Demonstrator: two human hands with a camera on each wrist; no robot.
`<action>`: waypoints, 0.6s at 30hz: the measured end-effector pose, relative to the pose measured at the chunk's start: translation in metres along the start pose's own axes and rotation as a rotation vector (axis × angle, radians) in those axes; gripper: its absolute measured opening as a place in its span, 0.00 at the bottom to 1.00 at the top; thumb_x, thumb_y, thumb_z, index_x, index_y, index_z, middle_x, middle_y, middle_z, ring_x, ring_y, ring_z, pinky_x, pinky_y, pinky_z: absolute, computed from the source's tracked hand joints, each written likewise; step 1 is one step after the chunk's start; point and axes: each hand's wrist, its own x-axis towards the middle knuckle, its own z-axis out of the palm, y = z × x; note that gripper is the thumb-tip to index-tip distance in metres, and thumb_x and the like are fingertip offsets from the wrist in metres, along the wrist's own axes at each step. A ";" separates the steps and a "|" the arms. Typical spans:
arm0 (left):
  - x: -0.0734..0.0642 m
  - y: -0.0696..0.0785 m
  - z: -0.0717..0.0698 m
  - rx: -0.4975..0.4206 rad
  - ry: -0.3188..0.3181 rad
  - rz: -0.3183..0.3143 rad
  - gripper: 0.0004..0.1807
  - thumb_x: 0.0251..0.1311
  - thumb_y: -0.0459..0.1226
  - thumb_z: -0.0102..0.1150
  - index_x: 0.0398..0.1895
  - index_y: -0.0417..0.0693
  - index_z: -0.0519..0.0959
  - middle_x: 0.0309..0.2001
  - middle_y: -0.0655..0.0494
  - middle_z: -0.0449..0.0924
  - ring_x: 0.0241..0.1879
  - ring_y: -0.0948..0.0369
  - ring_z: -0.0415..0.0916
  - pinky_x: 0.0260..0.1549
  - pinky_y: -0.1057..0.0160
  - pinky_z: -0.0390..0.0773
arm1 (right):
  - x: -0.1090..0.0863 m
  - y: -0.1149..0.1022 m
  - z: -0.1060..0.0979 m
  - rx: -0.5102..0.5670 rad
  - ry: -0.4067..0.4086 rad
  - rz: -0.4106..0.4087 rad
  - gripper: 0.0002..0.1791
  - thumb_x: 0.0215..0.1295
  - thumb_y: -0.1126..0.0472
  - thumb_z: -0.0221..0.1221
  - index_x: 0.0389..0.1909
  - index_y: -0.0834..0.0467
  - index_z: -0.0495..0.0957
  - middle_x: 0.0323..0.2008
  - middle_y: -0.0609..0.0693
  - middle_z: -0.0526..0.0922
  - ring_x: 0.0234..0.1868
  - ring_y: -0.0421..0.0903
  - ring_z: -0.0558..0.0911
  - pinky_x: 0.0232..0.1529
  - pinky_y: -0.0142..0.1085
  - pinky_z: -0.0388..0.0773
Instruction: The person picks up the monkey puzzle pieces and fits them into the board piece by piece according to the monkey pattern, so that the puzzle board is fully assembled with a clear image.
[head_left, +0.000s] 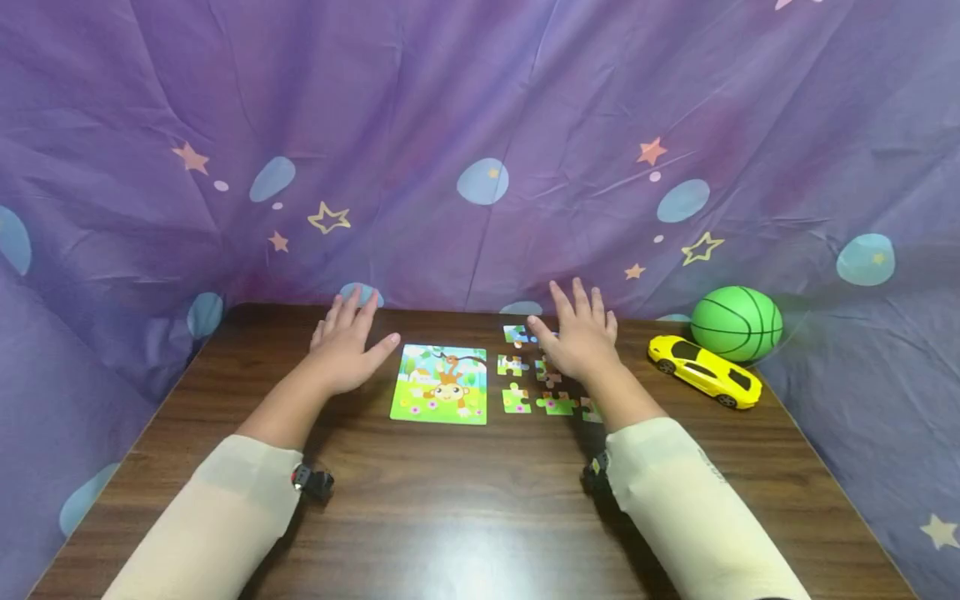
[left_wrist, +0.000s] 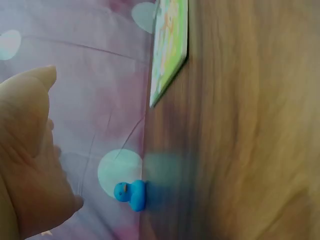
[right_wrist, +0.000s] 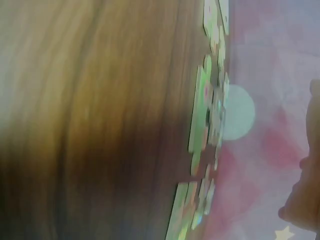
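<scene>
My left hand [head_left: 347, 346] is held over the left part of the table, fingers spread. Just right of it lies a square picture card [head_left: 438, 387] with a cartoon monkey. A small blue toy duck [left_wrist: 134, 194] shows in the left wrist view near the table's far edge; in the head view I cannot see it. Over the right side my right hand [head_left: 581, 340] is spread too, holding nothing. Several loose jigsaw pieces [head_left: 517, 399] lie in rows between the card and that hand, which partly covers them. The right wrist view shows the puzzle pieces [right_wrist: 200, 110] edge-on.
Right of the right hand, a yellow toy car [head_left: 705, 372] stands in front of a green ball [head_left: 737, 323] marked like a basketball. A purple patterned cloth [head_left: 420, 167] hangs behind the brown wooden table [head_left: 420, 500]. Small black devices [head_left: 313, 482] sit at both wrists.
</scene>
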 end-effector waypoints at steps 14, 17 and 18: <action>-0.008 0.006 0.020 -0.182 -0.047 0.038 0.52 0.77 0.62 0.50 0.90 0.55 0.34 0.90 0.45 0.31 0.87 0.35 0.28 0.80 0.22 0.40 | 0.019 -0.027 0.008 0.066 0.055 -0.091 0.43 0.79 0.28 0.44 0.87 0.43 0.52 0.88 0.54 0.48 0.88 0.65 0.46 0.80 0.75 0.50; -0.009 0.006 0.027 -0.205 -0.084 0.042 0.51 0.77 0.58 0.54 0.90 0.53 0.39 0.90 0.44 0.34 0.87 0.34 0.34 0.79 0.22 0.44 | 0.025 -0.029 0.008 0.107 0.059 -0.117 0.42 0.79 0.30 0.47 0.86 0.45 0.57 0.86 0.55 0.57 0.86 0.64 0.54 0.80 0.71 0.55; -0.009 0.006 0.029 -0.207 -0.100 0.043 0.51 0.76 0.57 0.55 0.90 0.52 0.40 0.90 0.45 0.36 0.87 0.34 0.35 0.80 0.23 0.46 | 0.027 -0.028 0.008 0.122 0.056 -0.127 0.42 0.79 0.30 0.49 0.85 0.46 0.58 0.85 0.55 0.59 0.85 0.64 0.56 0.81 0.70 0.56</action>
